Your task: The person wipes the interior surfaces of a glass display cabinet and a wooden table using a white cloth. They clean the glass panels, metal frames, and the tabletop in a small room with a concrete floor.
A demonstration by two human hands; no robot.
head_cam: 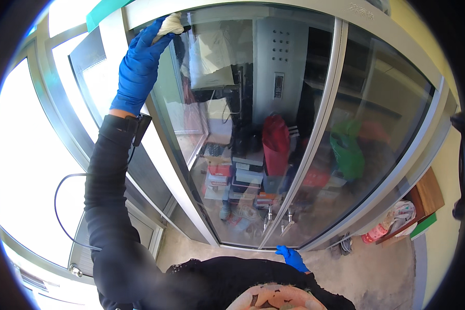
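Observation:
In a blue glove, my left hand is raised high at the upper left. It grips a bunched off-white cloth against the top corner of a glass door. Down near my waist is my right hand, also in a blue glove. Its fingers are loosely bent and nothing shows in them. The door meets a second glass door at a silver metal frame. Metal handles sit low by this joint.
Behind the glass are a shower panel, stacked shoe boxes, a red bag and a green bag. At left is a door with a round knob. A wooden shelf and shoes are at right.

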